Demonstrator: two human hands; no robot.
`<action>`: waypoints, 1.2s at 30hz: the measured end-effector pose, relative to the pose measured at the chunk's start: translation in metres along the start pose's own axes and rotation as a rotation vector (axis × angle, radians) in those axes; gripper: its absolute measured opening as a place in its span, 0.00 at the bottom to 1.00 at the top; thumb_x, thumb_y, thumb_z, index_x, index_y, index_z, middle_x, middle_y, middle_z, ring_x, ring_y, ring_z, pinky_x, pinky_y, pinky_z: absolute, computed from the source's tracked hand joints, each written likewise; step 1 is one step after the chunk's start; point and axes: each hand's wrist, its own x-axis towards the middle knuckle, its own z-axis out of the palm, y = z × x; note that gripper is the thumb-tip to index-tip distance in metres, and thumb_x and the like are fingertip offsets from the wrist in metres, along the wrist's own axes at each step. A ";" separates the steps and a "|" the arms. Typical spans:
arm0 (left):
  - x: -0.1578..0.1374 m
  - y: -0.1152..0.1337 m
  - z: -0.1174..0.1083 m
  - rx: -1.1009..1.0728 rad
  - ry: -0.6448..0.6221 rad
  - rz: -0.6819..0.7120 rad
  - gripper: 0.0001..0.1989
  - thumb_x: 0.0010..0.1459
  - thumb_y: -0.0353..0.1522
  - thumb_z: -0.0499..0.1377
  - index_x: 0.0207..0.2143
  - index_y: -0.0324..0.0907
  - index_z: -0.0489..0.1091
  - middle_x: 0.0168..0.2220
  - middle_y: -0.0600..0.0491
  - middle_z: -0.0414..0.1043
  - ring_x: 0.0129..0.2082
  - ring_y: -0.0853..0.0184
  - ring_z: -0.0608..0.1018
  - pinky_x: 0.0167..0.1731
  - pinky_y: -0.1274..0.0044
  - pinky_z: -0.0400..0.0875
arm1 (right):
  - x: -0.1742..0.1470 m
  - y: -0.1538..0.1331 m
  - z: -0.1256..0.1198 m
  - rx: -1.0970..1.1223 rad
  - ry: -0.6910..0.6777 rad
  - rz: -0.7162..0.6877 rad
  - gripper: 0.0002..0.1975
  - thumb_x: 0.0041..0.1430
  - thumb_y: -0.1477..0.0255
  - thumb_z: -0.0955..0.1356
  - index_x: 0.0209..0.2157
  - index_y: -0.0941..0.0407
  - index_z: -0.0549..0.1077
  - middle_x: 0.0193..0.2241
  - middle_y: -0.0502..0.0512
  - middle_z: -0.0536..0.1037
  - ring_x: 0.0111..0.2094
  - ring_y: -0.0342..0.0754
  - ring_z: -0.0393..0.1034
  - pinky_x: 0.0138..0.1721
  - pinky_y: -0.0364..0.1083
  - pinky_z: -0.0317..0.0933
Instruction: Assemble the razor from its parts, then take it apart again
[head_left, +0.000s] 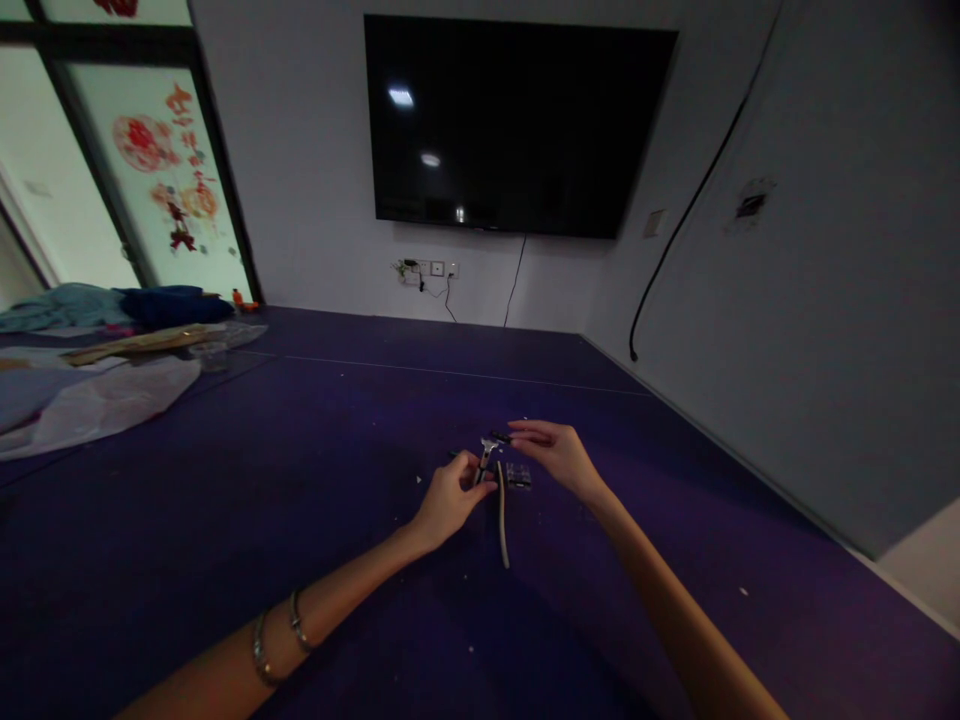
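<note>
My left hand (pixel 448 502) is closed around a T-shaped silver and black razor (pixel 484 460), its head end pointing up and away from me. Just right of that head, my right hand (pixel 556 455) pinches a small dark flat piece (pixel 501 437) between thumb and fingers. The piece is very close to the razor head; I cannot tell whether they touch. Below the hands, a clear case (pixel 518 476) with dark parts lies on the purple floor. A pale thin stick-like strip (pixel 503 520) lies beside it.
White specks dot the purple floor (pixel 300 480). At the left lie crumpled plastic sheeting (pixel 120 405) and blue cloth (pixel 176 303). A television (pixel 517 120) hangs on the far wall above sockets (pixel 437 268). A black cable (pixel 701 190) hangs along the right wall.
</note>
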 end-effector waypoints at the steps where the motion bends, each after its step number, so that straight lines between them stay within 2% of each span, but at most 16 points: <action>1: -0.002 0.003 0.001 0.008 -0.016 0.001 0.10 0.50 0.34 0.61 0.32 0.41 0.63 0.33 0.52 0.75 0.34 0.65 0.76 0.36 0.73 0.69 | -0.001 -0.004 0.001 -0.005 -0.017 -0.009 0.16 0.45 0.69 0.70 0.39 0.58 0.75 0.32 0.56 0.80 0.36 0.50 0.74 0.40 0.49 0.67; 7: -0.008 0.016 0.004 0.021 -0.046 0.001 0.10 0.51 0.36 0.60 0.31 0.42 0.62 0.26 0.55 0.73 0.26 0.68 0.75 0.29 0.76 0.69 | -0.005 -0.013 0.007 0.004 -0.064 -0.034 0.16 0.47 0.69 0.69 0.41 0.57 0.74 0.33 0.57 0.80 0.36 0.49 0.74 0.40 0.48 0.67; 36: -0.006 0.011 0.005 -0.037 -0.043 -0.015 0.11 0.51 0.36 0.60 0.32 0.42 0.61 0.24 0.57 0.70 0.23 0.70 0.74 0.28 0.77 0.69 | -0.006 -0.020 0.009 -0.081 -0.031 -0.077 0.13 0.49 0.71 0.69 0.38 0.57 0.75 0.35 0.56 0.79 0.37 0.49 0.74 0.41 0.47 0.67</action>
